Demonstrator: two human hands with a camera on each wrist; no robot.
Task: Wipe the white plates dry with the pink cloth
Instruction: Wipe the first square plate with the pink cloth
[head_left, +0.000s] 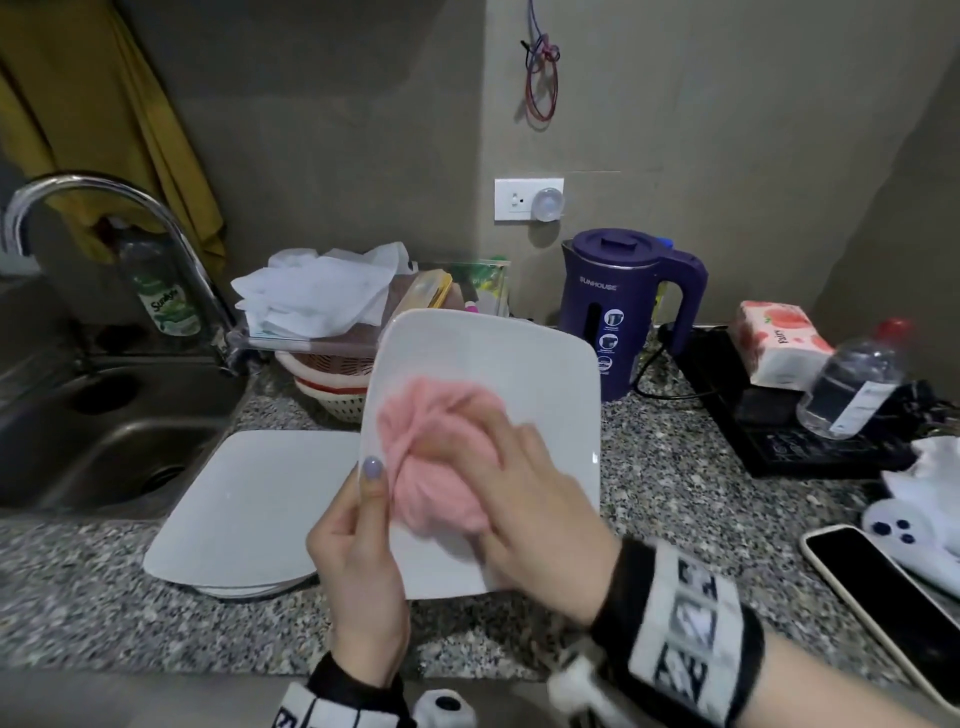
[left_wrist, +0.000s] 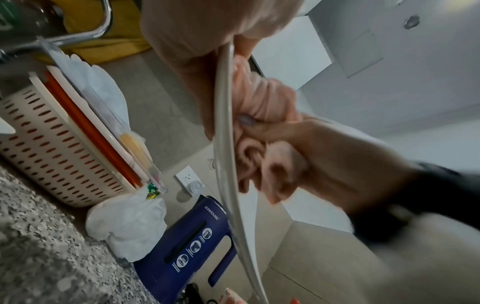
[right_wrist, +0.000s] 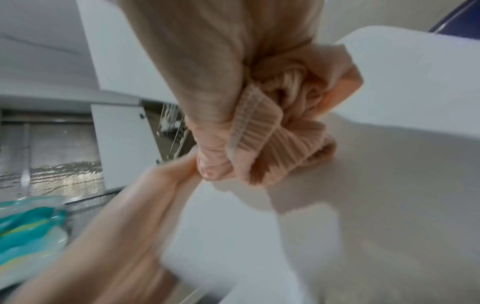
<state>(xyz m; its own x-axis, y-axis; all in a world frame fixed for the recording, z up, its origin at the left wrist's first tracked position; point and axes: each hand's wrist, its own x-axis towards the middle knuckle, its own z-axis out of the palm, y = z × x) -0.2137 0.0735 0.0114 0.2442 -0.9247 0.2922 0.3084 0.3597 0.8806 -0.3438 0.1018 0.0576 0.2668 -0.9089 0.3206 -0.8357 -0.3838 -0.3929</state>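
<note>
A square white plate (head_left: 519, 364) is held tilted above the counter. My left hand (head_left: 358, 551) grips its left edge, thumb on the front face. My right hand (head_left: 514, 499) holds a bunched pink cloth (head_left: 431, 441) against the plate's face and is blurred. In the left wrist view the plate (left_wrist: 228, 185) shows edge-on, with the cloth (left_wrist: 262, 98) and the right hand (left_wrist: 298, 160) on its far side. The right wrist view shows the ribbed cloth (right_wrist: 283, 131) pressed on the plate (right_wrist: 376, 185). A stack of white plates (head_left: 249, 509) lies flat on the counter beside the sink.
A sink (head_left: 104, 431) and tap (head_left: 104, 208) sit at left. Behind the plates are a perforated basket (head_left: 332, 389) and white tissues (head_left: 322, 296). A purple kettle (head_left: 623, 312), tissue pack (head_left: 779, 343), plastic bottle (head_left: 852, 384) and phone (head_left: 883, 597) occupy the right of the granite counter (head_left: 675, 467).
</note>
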